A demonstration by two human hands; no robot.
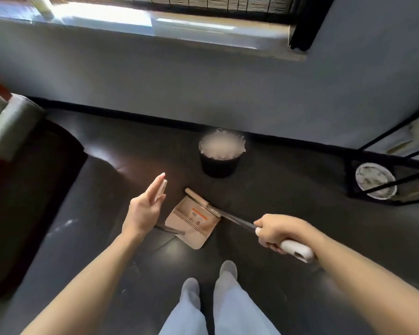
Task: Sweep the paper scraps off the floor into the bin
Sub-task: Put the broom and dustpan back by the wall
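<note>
Right grip (273, 232): is wrapping the probably light, stiff broom (236, 220) at its white sleeve.
Left grip (144, 209): is hovering straight-fingered and empty, the dustpan (194, 222) handle just beneath it.

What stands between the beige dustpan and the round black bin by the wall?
Only the beige head of the broom gripped by the right hand lies along the beige dustpan's far edge; beyond it, bare dark floor reaches the round black bin.

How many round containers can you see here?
2: the black bin, heaped with white paper, by the wall ahead; a white-rimmed tub behind the black frame at right. Others may be hidden.
</note>
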